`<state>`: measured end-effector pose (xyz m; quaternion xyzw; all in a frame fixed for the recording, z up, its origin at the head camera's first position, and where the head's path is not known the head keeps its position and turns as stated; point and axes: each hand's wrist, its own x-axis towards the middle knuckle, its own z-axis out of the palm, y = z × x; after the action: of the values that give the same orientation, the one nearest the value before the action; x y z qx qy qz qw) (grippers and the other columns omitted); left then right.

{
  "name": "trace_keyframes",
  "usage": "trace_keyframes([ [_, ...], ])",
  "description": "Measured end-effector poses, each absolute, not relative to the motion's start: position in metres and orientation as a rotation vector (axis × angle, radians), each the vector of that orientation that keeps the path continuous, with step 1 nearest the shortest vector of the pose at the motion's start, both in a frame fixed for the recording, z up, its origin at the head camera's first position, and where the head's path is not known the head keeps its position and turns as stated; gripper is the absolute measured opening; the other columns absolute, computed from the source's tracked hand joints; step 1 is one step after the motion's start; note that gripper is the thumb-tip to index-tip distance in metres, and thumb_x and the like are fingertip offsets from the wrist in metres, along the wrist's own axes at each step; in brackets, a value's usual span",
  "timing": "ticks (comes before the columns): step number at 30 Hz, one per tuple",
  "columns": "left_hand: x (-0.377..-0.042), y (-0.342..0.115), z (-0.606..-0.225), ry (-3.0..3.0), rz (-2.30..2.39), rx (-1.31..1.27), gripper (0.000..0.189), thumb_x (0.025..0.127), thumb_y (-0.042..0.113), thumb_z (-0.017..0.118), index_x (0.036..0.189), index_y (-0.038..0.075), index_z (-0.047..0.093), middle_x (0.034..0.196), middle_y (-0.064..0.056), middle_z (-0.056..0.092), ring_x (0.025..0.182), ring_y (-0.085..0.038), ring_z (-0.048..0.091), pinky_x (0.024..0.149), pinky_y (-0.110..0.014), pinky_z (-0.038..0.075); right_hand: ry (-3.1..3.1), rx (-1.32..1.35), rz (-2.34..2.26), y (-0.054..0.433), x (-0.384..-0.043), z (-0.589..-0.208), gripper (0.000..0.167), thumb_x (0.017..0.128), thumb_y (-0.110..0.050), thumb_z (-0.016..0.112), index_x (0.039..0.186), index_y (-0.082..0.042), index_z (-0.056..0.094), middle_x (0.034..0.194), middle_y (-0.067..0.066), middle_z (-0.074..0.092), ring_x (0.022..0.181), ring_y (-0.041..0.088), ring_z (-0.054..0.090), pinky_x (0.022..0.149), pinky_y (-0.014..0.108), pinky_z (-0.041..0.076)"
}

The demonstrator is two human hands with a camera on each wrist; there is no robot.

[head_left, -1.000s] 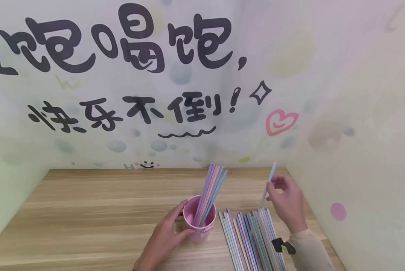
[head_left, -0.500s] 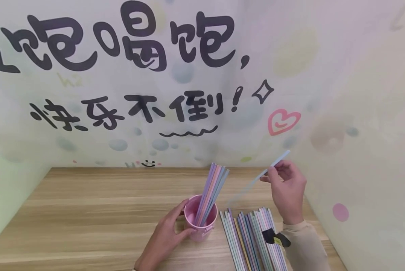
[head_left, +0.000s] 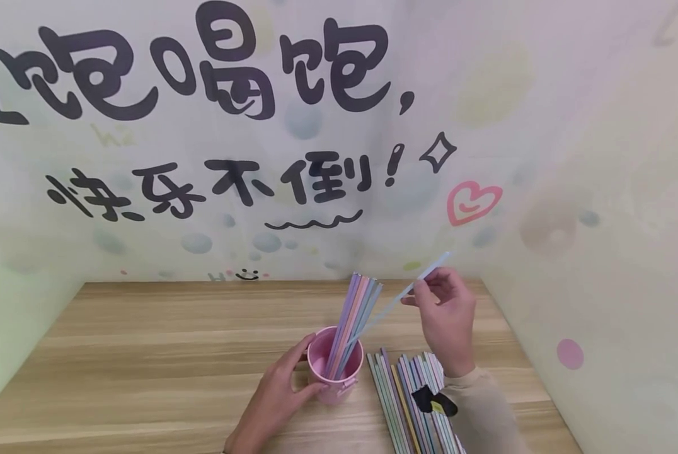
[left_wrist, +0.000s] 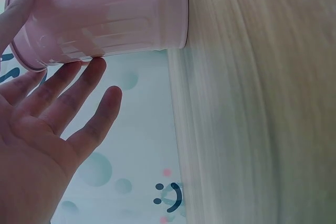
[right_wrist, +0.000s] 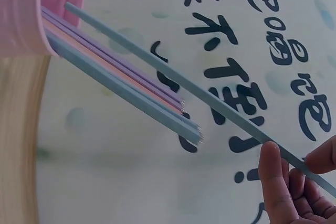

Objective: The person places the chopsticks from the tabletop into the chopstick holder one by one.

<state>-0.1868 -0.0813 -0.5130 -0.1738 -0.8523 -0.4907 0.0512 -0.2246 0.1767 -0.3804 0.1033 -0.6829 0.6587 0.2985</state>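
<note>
A small pink pail (head_left: 334, 395) stands on the table, with a bundle of slim pastel sticks (head_left: 353, 321) leaning inside it. My left hand (head_left: 275, 392) holds the pail from the left, thumb on the near side and fingertips against its wall (left_wrist: 105, 14) in the left wrist view. Between thumb and fingers, my right hand (head_left: 448, 318) pinches a slim light-blue straw-like stick (head_left: 392, 304) near its upper end. That stick slants down to the left. In the right wrist view, the light-blue stick's far end (right_wrist: 71, 8) overlaps the pail's mouth, beside the bundle.
Several more pastel sticks (head_left: 385, 397) lie side by side on the wooden table (head_left: 163, 366), right of the pail and partly under my right forearm. A printed backdrop (head_left: 248, 252) rises behind the table, and a pale wall (head_left: 600, 284) stands at the right.
The light-blue stick has gone from nearly upright to slanting. My right hand first rose with it, then moved left until its lower end reached the pail's mouth. My left hand stays on the pail.
</note>
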Motion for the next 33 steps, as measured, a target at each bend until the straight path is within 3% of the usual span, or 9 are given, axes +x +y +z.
trace_keyframes([
  [14,-0.186,-0.081,-0.516,-2.56,-1.457,-0.538,0.088,0.077,0.024,0.085,0.151,0.033,0.039,0.132,0.006,0.062,0.115,-0.013,0.061,0.101,-0.049,0.049,-1.993,0.177,1.789,0.155,-0.226,-0.432,0.003,0.091,0.009,0.056,0.092,0.012,0.057,0.084,0.023,0.06,0.071,0.02,0.066,0.061,0.038,0.062],
  [22,-0.185,-0.082,-0.514,-2.598,-1.492,-0.516,0.09,0.077,0.022,0.085,0.152,0.038,0.037,0.134,0.004,0.061,0.117,-0.012,0.059,0.104,-0.048,0.047,-2.091,0.116,1.814,0.145,-0.226,-0.455,0.004,0.09,0.007,0.057,0.093,0.009,0.056,0.084,0.018,0.058,0.076,0.034,0.065,0.06,0.038,0.062],
  [29,-0.187,-0.082,-0.516,-2.568,-1.493,-0.545,0.091,0.077,0.024,0.085,0.152,0.037,0.037,0.135,0.004,0.061,0.115,-0.016,0.061,0.1,-0.048,0.05,-2.17,0.13,1.76,0.138,-0.224,-0.464,0.005,0.088,0.007,0.059,0.093,0.006,0.058,0.082,0.015,0.061,0.073,0.023,0.066,0.061,0.033,0.062],
  [33,-0.187,-0.082,-0.515,-2.557,-1.511,-0.553,0.09,0.076,0.026,0.085,0.151,0.038,0.038,0.135,0.005,0.06,0.115,-0.015,0.062,0.099,-0.046,0.052,-2.195,0.143,1.747,0.138,-0.224,-0.464,0.006,0.09,0.006,0.062,0.095,0.004,0.059,0.082,0.014,0.062,0.073,0.023,0.066,0.062,0.032,0.062],
])
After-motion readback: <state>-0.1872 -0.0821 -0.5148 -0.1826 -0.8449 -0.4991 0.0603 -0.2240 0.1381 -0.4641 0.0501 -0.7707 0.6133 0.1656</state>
